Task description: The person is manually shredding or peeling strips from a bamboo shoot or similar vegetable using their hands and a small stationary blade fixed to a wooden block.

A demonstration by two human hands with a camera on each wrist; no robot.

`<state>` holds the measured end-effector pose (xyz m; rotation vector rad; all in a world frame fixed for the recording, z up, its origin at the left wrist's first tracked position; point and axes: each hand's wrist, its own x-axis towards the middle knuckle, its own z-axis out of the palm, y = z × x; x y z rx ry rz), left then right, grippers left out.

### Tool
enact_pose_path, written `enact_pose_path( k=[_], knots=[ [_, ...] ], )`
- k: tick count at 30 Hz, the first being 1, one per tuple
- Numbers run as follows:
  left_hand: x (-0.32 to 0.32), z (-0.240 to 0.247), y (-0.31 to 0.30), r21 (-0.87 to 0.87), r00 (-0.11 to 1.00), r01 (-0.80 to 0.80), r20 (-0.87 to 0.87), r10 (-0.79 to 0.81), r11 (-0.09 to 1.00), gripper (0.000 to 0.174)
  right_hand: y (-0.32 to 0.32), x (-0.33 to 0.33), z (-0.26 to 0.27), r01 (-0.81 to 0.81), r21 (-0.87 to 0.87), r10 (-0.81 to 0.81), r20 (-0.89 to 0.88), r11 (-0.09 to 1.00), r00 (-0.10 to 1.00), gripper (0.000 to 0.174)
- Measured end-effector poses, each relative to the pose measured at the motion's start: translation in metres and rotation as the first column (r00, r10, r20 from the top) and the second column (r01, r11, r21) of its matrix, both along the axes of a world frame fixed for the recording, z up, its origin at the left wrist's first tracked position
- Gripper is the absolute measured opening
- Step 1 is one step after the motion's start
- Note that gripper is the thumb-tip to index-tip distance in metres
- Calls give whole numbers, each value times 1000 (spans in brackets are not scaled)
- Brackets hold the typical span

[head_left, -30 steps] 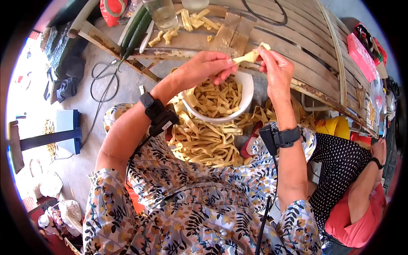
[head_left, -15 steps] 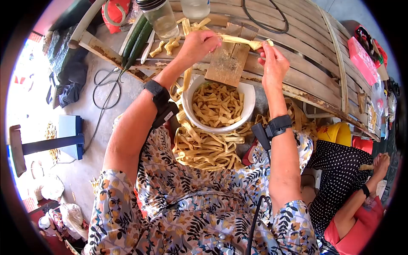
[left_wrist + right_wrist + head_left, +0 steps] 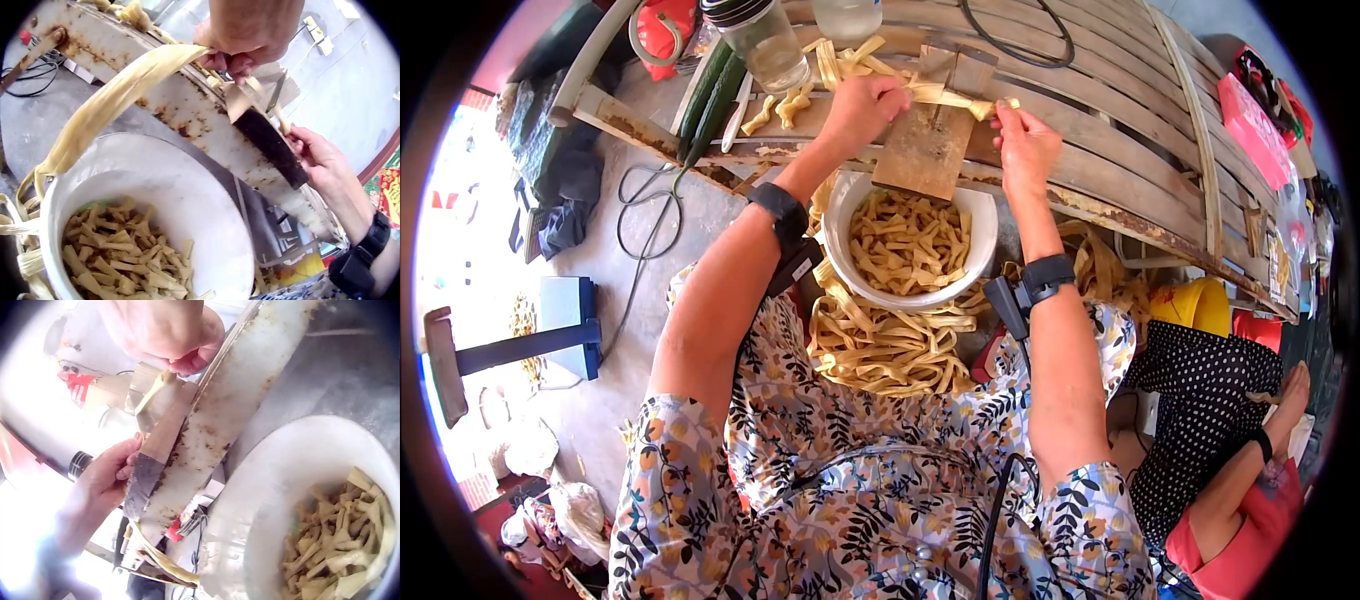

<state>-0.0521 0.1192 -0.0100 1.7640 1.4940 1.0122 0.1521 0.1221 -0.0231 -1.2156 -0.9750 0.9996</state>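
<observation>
In the head view the left hand (image 3: pixel 862 118) grips a long pale yellow strip (image 3: pixel 940 96), whose loose length hangs beside the white bucket (image 3: pixel 150 147) in the left wrist view. The fingertips of the right hand (image 3: pixel 1028 152) pinch its knotted end (image 3: pixel 982 108). Between both hands the strip lies across a wooden board (image 3: pixel 924 152) on the slatted bench. A thin upright blade (image 3: pixel 276 92) stands at the board, close to the strip. Below the board, the bucket holds many short knotted pieces (image 3: pixel 908 245).
More long strips (image 3: pixel 890 350) lie heaped below the bucket. On the bench are a lidded jar (image 3: pixel 768 50), cucumbers (image 3: pixel 712 100), a white-handled tool (image 3: pixel 738 115) and knotted pieces (image 3: pixel 792 105). Another person's arm (image 3: pixel 1245 475) is at the right, near a yellow bucket (image 3: pixel 1195 305).
Both hands have moved from above the bucket to over the board and apart, stretching the strip between them. Since half a second ago they have lowered slightly towards the board, the right hand shifting left.
</observation>
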Motion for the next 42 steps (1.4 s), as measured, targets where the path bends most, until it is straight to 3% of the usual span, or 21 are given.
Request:
enact_pose_path(
  k=[3,6,7,10,11,14,15,18,19,22,23,26,27,30,31,34,35,38,39,42],
  knots=[
    [-18,1,-11,26,985,-152,-73,153,988,18,-9,12,2,49,9,-49,6,999,999,23],
    [-21,23,-38,-137,976,85,212,-54,987,21,-34,20,29,-128,-3,128,61,992,990,23],
    [-17,31,-49,-272,973,141,214,-83,952,27,-44,25,32,-242,-117,258,143,963,956,22],
    [-6,41,-79,-305,918,309,343,-199,901,36,-79,29,45,-506,-198,540,198,840,818,21],
    [-2,49,-89,-280,903,356,349,-251,892,41,-84,33,48,-509,-267,567,225,818,793,19],
    [8,45,-95,-339,867,420,424,-262,842,42,-83,36,56,-436,4,402,384,900,831,20],
    [12,49,-99,-377,880,434,374,-294,818,39,-86,26,59,-408,119,316,453,905,834,19],
    [25,49,-109,-345,884,448,307,-352,825,37,-95,13,62,-555,17,544,175,832,821,15],
    [24,47,-108,-352,868,474,342,-360,807,36,-90,19,53,-605,10,593,187,796,783,14],
    [13,29,-101,-360,812,547,449,-374,756,35,-83,32,52,-569,144,526,255,810,812,15],
    [10,26,-101,-397,800,556,492,-342,731,31,-83,33,50,-526,150,496,196,837,846,15],
    [14,21,-104,-404,837,455,499,-226,794,24,-83,34,50,-494,39,485,139,869,864,14],
    [18,23,-105,-392,898,400,349,-269,828,24,-88,28,58,-509,-101,519,164,855,839,13],
    [37,28,-110,-227,925,379,127,-359,897,21,-102,7,55,-650,-43,618,364,759,697,12],
    [38,34,-113,-279,910,413,97,-402,867,23,-100,4,46,-655,13,616,325,756,717,10],
    [34,43,-114,-358,817,531,456,-353,768,26,-94,19,57,-643,50,608,276,764,744,10],
    [24,45,-110,-369,735,633,563,-378,680,26,-90,26,57,-639,100,590,299,762,750,10],
    [13,29,-106,-374,621,694,744,-249,615,24,-90,30,58,-660,235,591,304,713,747,11],
    [12,24,-106,-412,678,603,715,-168,683,20,-93,29,64,-676,180,592,358,715,722,11],
    [19,20,-107,-172,948,272,218,-233,947,13,-88,34,72,-561,95,481,410,822,775,14]
  ],
)
